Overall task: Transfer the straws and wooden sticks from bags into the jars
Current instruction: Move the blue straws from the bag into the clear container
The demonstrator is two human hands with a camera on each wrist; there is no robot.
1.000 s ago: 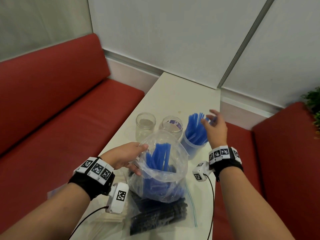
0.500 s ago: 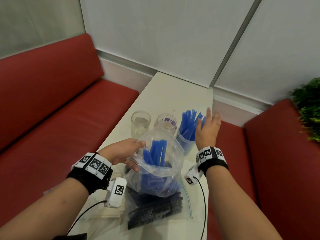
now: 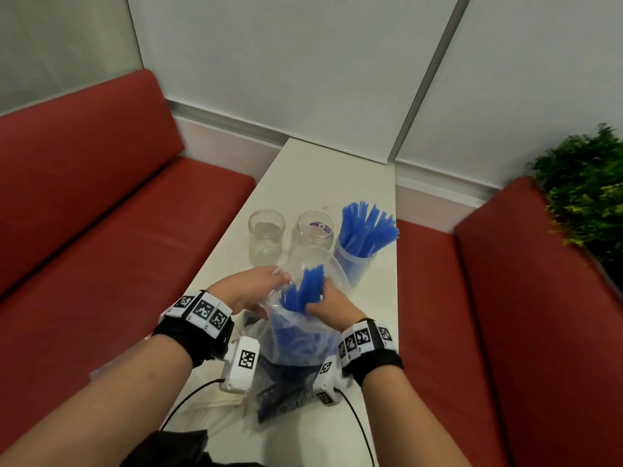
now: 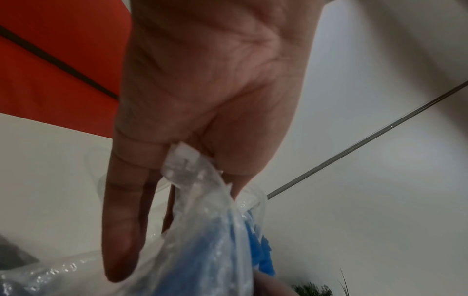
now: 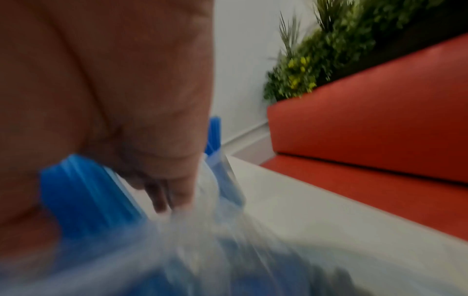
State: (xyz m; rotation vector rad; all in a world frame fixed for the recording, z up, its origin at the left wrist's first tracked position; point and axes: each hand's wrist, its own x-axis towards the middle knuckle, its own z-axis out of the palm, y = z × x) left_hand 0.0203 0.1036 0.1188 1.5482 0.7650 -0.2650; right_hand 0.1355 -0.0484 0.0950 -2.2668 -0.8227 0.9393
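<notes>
Straws [image 3: 305, 291], blue, stand as a bunch in the mouth of a clear bag [image 3: 303, 335] at the near middle of the worktop [image 3: 337, 176]. The right hand [image 3: 328, 303] is inside the bag mouth, and its fingers are curled around this bunch. In the right wrist view the blue bunch [image 5: 86, 190] passes under the palm, but that picture is blurred. The left hand [image 3: 251, 289] holds the left edge of the bag; in the left wrist view the plastic rim [image 4: 187, 166] is pinched between the thumb and the fingers [image 4: 124, 220].

Just beyond the bag stand three jars in a row. The left jar [image 3: 266, 237] and the middle jar [image 3: 313, 234] are clear glass. The right jar [image 3: 355, 264] holds more blue straws [image 3: 369, 227], which fan out above its rim. Under the bag lies another bag with dark sticks [image 3: 286, 396]. Red benches [image 3: 101, 210] are on both sides of the worktop, and a green plant [image 3: 586, 183] is at the far right.
</notes>
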